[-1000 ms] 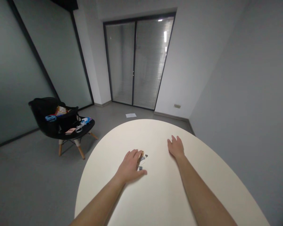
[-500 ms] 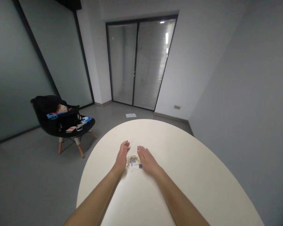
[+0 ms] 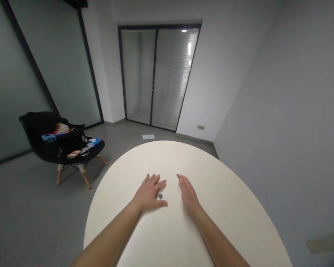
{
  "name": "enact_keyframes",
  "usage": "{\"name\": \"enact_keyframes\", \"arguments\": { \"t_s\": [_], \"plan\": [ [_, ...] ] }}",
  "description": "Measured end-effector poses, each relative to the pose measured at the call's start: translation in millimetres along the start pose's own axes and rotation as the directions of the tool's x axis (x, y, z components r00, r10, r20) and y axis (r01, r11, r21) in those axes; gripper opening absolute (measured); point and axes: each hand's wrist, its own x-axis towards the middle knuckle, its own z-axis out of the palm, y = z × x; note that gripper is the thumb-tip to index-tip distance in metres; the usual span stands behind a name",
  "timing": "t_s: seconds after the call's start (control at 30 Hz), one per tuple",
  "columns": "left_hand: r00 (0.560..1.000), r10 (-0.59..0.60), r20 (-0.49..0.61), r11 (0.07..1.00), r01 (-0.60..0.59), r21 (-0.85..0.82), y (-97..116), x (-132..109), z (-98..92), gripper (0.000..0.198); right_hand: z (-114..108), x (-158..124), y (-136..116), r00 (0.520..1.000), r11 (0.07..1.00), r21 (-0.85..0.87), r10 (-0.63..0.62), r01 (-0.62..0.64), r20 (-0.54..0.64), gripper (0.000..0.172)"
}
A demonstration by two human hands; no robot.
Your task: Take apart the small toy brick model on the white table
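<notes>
Left hand (image 3: pixel 149 193): fingers open and spread, flat on the counter, gripping nothing.
Right hand (image 3: pixel 187 191): fingers open, empty.
Chip (image 3: pixel 160 196): small, dark, between the hands, just beside the left thumb.
Handling: probably light and stiff; pinch its edges.
Counter (image 3: pixel 167 159): round, white.
Chair (image 3: pixel 35 128): black, well apart.

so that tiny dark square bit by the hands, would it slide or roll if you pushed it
The dark grey square piece looks thin and flat, so it probably wouldn't roll. It's likely very light and would probably slide easily across the smooth white tabletop. Its small size may make it fiddly for the left hand to pinch up; its stiffness is too small to judge.
</notes>
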Motion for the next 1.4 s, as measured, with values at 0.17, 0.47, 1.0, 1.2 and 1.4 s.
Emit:
{"name": "enact_keyframes", "arguments": {
  "t_s": [0.17, 0.47, 1.0, 1.2, 1.4],
  "plan": [
    [0.999, -0.008, -0.041, 0.999, 0.009, 0.044, 7, 2, -2.5, 0.043, -31, -22, 21, 0.995, 0.995, -0.103, 0.007, -0.017, -0.096, 0.038],
    [0.963, -0.158, -0.218, 0.978, 0.183, 0.099, -6, 3, -10.0, 0.031, -31, -27, 25, 0.996, 0.988, -0.147, -0.057, 0.047, -0.065, 0.032],
    [0.987, -0.158, 0.04, 0.954, 0.142, 0.266, -17, 14, -13.3, 0.06, -36, -28, 35, 0.997, 0.978, -0.196, -0.079, 0.072, -0.027, 0.033],
    [0.988, -0.081, 0.134, 0.971, 0.048, 0.235, -13, 13, -12.7, 0.06, -36, -29, 32, 0.997, 0.983, -0.179, -0.059, 0.05, -0.049, 0.032],
    [0.996, -0.012, 0.091, 0.983, -0.005, 0.183, -18, 0, -13.8, 0.054, -36, -30, 32, 0.997, 0.988, -0.148, -0.054, 0.045, -0.054, 0.032]
  ]
}}
